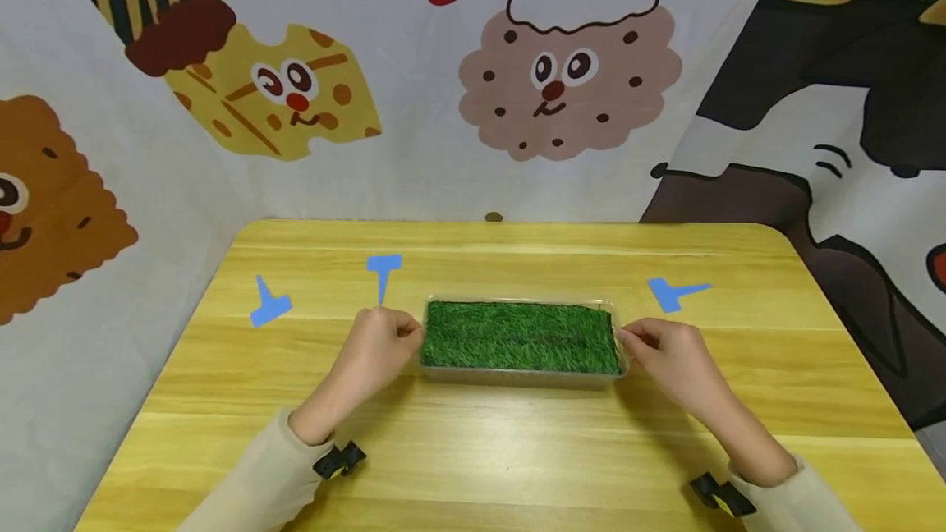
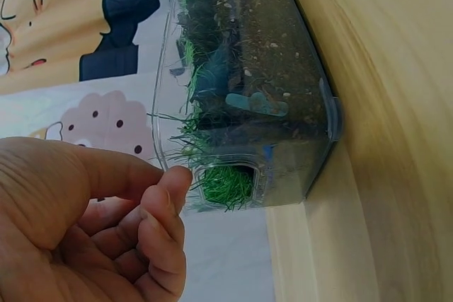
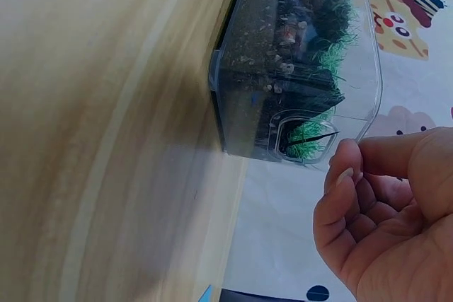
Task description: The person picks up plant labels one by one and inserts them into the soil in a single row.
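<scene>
A clear plastic box (image 1: pixel 521 378) stands on the table with a sheet of artificial grass (image 1: pixel 517 335) across its top. Through its walls, in the left wrist view, brown soil-like bits (image 2: pixel 276 54) and a teal piece (image 2: pixel 258 104) show. Grass blades poke through a rounded opening in each end wall. My left hand (image 1: pixel 378 341) pinches the rim at the left end between thumb and finger. At the opposite end my right hand (image 1: pixel 671 354) pinches the rim likewise.
Three flat blue T-shaped tags lie on the wooden table (image 1: pixel 488 466): a left tag (image 1: pixel 269 304), a tag (image 1: pixel 383 271) just beyond my left hand, and a right tag (image 1: pixel 674 294). A cartoon-printed cloth (image 1: pixel 414 179) hangs behind the table's far edge.
</scene>
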Motion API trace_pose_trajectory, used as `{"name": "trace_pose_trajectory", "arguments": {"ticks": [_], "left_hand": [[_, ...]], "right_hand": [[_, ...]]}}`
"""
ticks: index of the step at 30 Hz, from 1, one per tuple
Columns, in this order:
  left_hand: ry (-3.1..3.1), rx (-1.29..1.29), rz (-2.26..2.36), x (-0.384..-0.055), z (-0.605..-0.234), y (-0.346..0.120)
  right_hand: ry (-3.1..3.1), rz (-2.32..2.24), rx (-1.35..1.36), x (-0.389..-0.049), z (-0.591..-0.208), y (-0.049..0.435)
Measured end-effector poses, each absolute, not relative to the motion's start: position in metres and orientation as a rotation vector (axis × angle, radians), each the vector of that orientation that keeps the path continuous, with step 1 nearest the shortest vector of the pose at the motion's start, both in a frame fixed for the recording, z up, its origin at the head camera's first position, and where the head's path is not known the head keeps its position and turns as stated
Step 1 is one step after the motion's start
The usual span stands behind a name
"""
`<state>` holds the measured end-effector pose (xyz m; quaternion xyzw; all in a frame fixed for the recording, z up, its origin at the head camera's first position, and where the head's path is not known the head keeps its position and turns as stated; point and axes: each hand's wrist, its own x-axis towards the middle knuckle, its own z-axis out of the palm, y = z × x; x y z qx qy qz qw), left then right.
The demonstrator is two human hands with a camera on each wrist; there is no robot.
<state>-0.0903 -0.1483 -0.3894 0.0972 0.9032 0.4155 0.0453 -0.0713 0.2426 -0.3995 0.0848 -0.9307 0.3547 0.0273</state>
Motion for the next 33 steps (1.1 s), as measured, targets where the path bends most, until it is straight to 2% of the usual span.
{"name": "trace_pose_trajectory", "arguments": {"ticks": [33], "left_hand": [[2.727,0.239,1.343,-0.064,-0.390,-0.143]], "right_hand": [[-2.790,1.109,0.221,-0.046,-0.402,0.248]]}}
